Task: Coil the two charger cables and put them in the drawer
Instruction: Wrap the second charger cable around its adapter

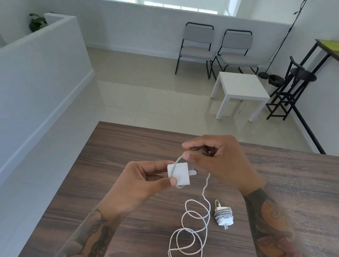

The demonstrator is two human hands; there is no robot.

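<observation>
Head view: your left hand (pixel 141 178) grips the white square charger block (pixel 179 174); your right hand's fingers (pixel 188 155) pinch its limp white braided cable (pixel 194 226), trailing toward 6 o'clock across the wood-grain surface (pixel 123 145). Light, floppy; hold near the block.

A single wide-angle camera, worn on the person's head, looks forward and steeply down over a dark wood-grain table (pixel 132 188) from the near edge. Both hands, the left hand (pixel 141 181) and right hand (pixel 220 162), sit close beneath the lens at frame centre, forearms entering from the bottom corners. Beyond the table's far edge the view opens across a tiled floor to two grey chairs (pixel 216 49) against the far half-wall. Straight lines bow toward the edges.
</observation>
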